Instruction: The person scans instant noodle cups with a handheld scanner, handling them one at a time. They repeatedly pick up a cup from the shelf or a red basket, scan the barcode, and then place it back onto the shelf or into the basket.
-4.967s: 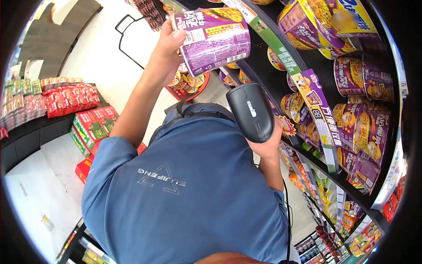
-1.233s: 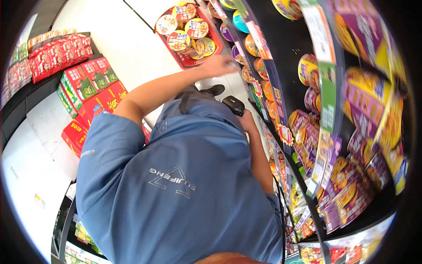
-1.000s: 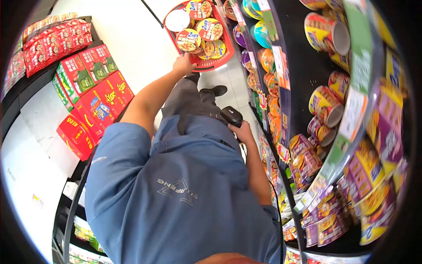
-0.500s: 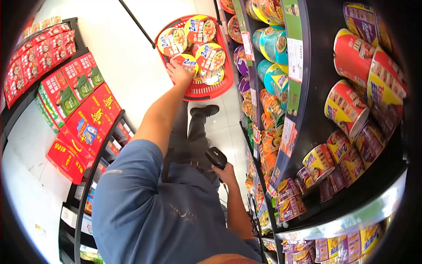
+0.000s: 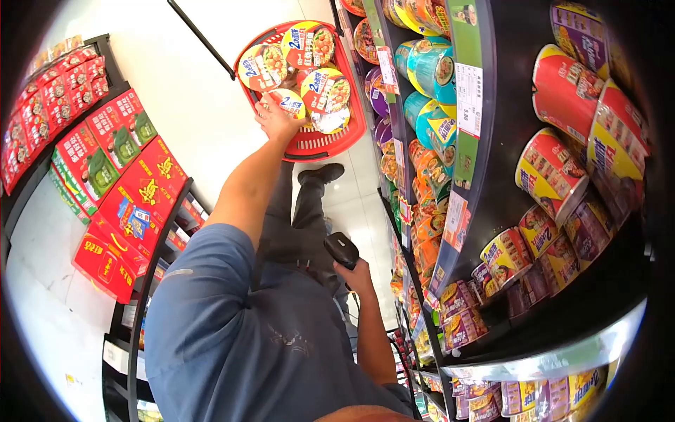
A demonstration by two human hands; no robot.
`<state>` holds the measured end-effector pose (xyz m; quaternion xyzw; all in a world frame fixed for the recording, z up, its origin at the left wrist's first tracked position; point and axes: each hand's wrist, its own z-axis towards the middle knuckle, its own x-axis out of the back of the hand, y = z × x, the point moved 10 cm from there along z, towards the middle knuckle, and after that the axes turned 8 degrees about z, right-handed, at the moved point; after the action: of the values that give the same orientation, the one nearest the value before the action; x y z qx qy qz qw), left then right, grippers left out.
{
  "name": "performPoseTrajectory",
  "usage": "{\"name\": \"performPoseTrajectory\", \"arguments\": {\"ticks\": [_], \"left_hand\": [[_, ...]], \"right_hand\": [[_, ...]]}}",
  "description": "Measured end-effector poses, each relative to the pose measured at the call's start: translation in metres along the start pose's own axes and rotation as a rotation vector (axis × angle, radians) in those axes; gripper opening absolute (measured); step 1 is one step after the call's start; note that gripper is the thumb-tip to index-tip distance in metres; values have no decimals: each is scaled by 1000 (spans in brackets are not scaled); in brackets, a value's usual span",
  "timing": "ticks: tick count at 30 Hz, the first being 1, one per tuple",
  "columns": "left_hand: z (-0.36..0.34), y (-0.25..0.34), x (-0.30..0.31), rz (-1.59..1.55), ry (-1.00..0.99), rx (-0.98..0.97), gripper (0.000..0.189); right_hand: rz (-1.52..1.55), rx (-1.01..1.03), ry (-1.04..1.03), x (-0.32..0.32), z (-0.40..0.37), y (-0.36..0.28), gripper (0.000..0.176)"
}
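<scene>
A red plastic basket [image 5: 330, 151] holds several instant noodle tubs with red, yellow and white lids. My left hand [image 5: 279, 123] reaches into its near left part, its fingers curled around the edge of an instant noodle tub [image 5: 290, 104]. That tub is partly covered by the hand. Another noodle tub [image 5: 327, 90] lies just to the right of it. Lower down, near my legs, my right hand [image 5: 356, 276] is closed around a black handheld scanner [image 5: 341, 248], its rounded head pointing up and left.
Shelves on the right carry teal noodle tubs [image 5: 430, 68], orange ones and red ones [image 5: 552, 172], with price labels [image 5: 469, 102] along the edge. Red gift boxes [image 5: 144, 186] and red packets [image 5: 53, 112] stand on the left shelf. The basket's black handle [image 5: 204, 41] extends over the pale floor.
The basket, the tubs and my left hand have shifted slightly left in view. The shelves moved a little too, as the camera turned. Both hands keep their hold.
</scene>
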<state>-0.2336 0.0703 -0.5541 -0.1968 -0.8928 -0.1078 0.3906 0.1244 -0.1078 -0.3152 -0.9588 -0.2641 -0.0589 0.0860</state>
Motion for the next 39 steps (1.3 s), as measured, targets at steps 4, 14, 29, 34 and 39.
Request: {"name": "performPoseTrajectory", "arguments": {"ticks": [4, 14, 29, 34, 39], "left_hand": [[-24, -18, 30, -75, -42, -69, 131], [-125, 22, 184, -592, -743, -626, 113], [-361, 96, 331, -743, -858, -1130, 109], [-427, 103, 338, -1093, -864, -1122, 93], [-467, 88, 335, -1152, -855, -1124, 93]], "right_hand": [[-8, 167, 27, 1, -13, -21, 39], [-217, 632, 155, 31, -92, -122, 42], [-212, 1372, 285, 101, -319, -187, 32], [46, 1356, 297, 112, -333, -159, 36], [363, 1403, 157, 116, -334, -141, 33]]}}
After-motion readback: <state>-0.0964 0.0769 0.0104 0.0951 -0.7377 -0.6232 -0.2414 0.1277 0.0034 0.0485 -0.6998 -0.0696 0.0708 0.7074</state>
